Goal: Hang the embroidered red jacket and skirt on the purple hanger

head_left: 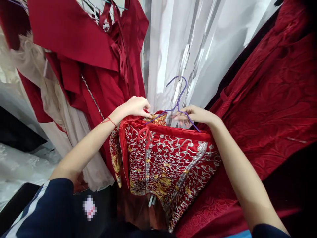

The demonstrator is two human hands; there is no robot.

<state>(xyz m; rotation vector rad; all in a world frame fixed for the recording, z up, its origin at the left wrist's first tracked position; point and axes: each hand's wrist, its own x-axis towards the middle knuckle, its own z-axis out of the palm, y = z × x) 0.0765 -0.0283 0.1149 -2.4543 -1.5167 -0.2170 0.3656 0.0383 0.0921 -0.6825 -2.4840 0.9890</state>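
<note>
A red garment (168,162) with silver and gold embroidery hangs in front of me, its plain red top edge running across and a small red bow tied near its left end. The purple wire hanger (178,105) sits at that top opening, hook upward, with its left arm's end by the cloth. My left hand (136,106) is closed on the garment's top left edge, thumb and fingers at the cloth. My right hand (189,115) is at the hanger's right arm, just above the top edge; its fingers are blurred and partly behind the wire.
Plain red dresses (99,66) and a cream sheer garment (54,76) hang at the left. A large patterned red garment (272,109) fills the right. White glossy panels with handles (184,59) stand behind. White lace fabric (22,165) lies at lower left.
</note>
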